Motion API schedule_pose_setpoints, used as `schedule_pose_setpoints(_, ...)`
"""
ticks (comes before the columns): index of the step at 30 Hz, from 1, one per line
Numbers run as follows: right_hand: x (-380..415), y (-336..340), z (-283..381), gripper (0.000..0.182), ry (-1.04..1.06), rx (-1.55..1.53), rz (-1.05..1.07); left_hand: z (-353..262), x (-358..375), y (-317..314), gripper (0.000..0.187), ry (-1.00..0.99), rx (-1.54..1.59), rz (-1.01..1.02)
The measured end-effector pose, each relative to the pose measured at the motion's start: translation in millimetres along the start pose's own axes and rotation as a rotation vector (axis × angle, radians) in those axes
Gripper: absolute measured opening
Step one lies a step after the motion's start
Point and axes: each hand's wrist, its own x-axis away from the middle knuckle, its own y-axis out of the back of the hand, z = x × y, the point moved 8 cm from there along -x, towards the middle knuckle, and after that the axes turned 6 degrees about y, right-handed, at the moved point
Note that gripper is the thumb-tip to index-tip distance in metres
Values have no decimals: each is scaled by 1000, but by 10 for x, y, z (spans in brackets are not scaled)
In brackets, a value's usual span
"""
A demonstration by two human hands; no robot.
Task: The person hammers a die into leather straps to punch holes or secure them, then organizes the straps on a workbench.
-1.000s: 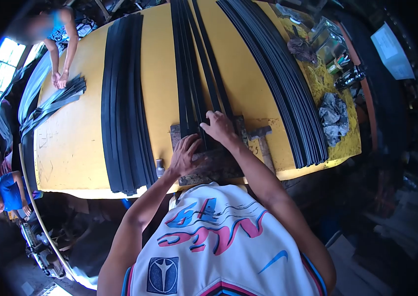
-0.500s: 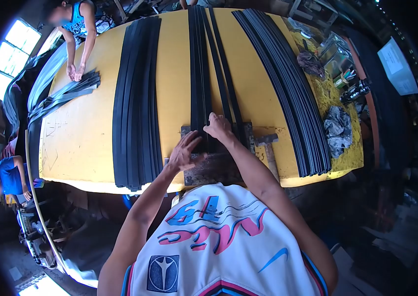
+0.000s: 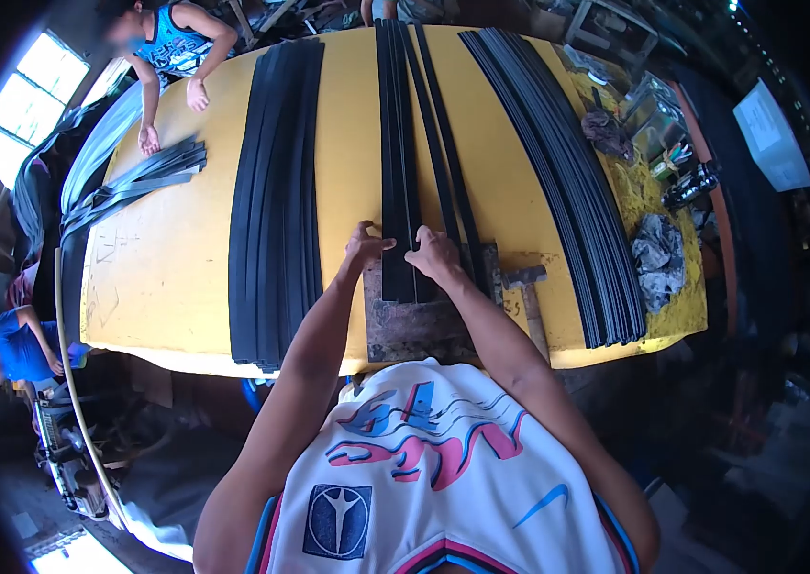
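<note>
White jersey [image 3: 481, 517]: blue swoosh mark [image 3: 541, 505] clear; pink lettering [image 3: 408, 455] creased, not fully legible. Black strips [image 3: 397, 172] lie between left hand [image 3: 367, 246] and right hand [image 3: 435, 254], lower ends over a dark plate [image 3: 414, 332]. Fingers of both meet the strips' edges; whether either pinches cannot be determined.

On table [image 3: 156, 277], middle of near edge: slab [image 3: 414, 335], under near ends of central strips [image 3: 393, 143]; hammer [image 3: 533, 304] right of slab. From near to far edge: left bundle [image 3: 276, 210], right bundle [image 3: 558, 182]. At left edge: loose strips [image 3: 151, 179].
</note>
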Motion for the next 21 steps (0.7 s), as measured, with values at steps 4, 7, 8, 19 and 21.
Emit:
schedule_pose_setpoints(4, -11, 20, 74, 42, 28, 38, -13, 108, -101, -40, 84, 30, 70, 29)
schedule_pose_setpoints(7, 17, -26, 121, 42, 38, 38, -4, 111, -82, -42, 80, 5, 34, 23)
schedule_pose_setpoints(8, 21, -33, 130, 43, 38, 26, 1, 67, -25, -24, 79, 18, 17, 27)
schedule_pose_setpoints(19, 118, 74, 89, 35, 56, -67, -45, 417, -152, -138, 76, -97, 214, 47)
schedule_pose_setpoints(21, 140, 161, 54, 34, 52, -52, -45, 363, -89, -93, 75, -106, 201, 26)
